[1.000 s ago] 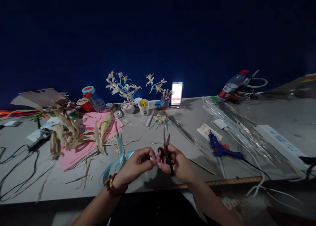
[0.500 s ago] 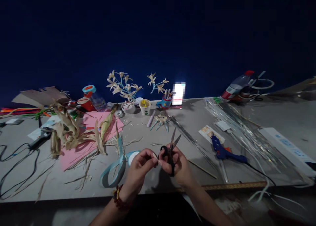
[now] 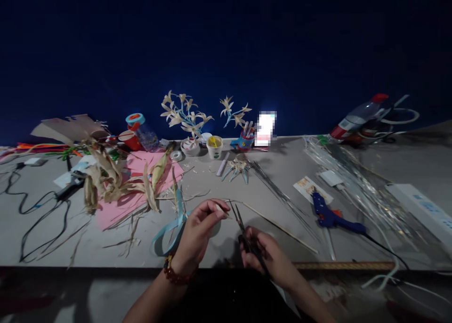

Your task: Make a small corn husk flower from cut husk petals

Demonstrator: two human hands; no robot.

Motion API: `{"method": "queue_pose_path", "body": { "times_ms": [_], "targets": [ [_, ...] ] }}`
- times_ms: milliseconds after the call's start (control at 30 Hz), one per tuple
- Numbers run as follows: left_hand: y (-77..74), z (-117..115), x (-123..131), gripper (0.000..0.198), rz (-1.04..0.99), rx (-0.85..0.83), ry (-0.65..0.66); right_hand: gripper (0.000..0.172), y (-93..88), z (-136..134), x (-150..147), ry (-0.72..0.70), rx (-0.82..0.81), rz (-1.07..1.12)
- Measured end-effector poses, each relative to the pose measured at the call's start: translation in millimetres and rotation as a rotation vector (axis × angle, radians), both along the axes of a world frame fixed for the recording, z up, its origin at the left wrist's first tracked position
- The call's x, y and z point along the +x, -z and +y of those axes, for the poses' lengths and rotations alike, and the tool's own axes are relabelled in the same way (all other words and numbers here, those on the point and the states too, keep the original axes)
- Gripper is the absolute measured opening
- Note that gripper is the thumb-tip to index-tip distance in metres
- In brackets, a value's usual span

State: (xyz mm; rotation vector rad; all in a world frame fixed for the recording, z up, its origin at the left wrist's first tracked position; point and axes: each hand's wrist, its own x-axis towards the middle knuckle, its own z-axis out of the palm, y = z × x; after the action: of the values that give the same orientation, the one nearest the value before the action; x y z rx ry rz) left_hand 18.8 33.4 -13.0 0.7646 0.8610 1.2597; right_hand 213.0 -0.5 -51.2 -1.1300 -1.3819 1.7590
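While the left hand (image 3: 197,231) pinches a pale sliver (image 3: 228,215) between thumb and forefinger, its fingers (image 3: 216,216) closed on the scrap, the right hand (image 3: 270,254) grasps a pair of scissors (image 3: 241,224) by the dark handles, its fingers curled around them. The blades point up and away, slightly parted, just beside the free end of the sliver; whether they touch it cannot be told. Both are held above the front of the grey worktop (image 3: 278,159). A beaded bracelet (image 3: 176,274) rings the left wrist, and blue ribbon (image 3: 180,204) curls beside that hand. Farther left, dried husks (image 3: 109,186) lie partly on pink paper (image 3: 122,214). Along the dark wall stand two sprays of pale flowers, the larger spray (image 3: 174,119) near a white bowl (image 3: 190,148) and the smaller spray (image 3: 231,111) behind a blue mug (image 3: 246,141) of pens. A cup (image 3: 214,149) with something yellow inside is set between bowl and mug. A bundle of small stems (image 3: 237,165) rests beyond the scissors, next to thin wires (image 3: 271,184). A stick (image 3: 282,227) slants past the right hand toward a blue glue gun (image 3: 339,222), with a red-capped bottle (image 3: 353,120) lying tilted at the far right.
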Motion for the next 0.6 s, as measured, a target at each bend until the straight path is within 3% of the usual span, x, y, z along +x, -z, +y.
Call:
{"method": "queue_pose_path", "body": {
  "times_ms": [300, 600],
  "targets": [
    [0.7, -2.3, -3.8, 0.014, -0.080, -0.034, 0.009, 0.041, -5.4, 0.4, -5.8, -0.055, -0.014, -0.083],
    [3.9, -0.9, -2.0, 0.019, -0.101, -0.088, 0.027, 0.040, -4.3, 1.9, -9.4, -0.022, -0.050, -0.104]
  ]
}}
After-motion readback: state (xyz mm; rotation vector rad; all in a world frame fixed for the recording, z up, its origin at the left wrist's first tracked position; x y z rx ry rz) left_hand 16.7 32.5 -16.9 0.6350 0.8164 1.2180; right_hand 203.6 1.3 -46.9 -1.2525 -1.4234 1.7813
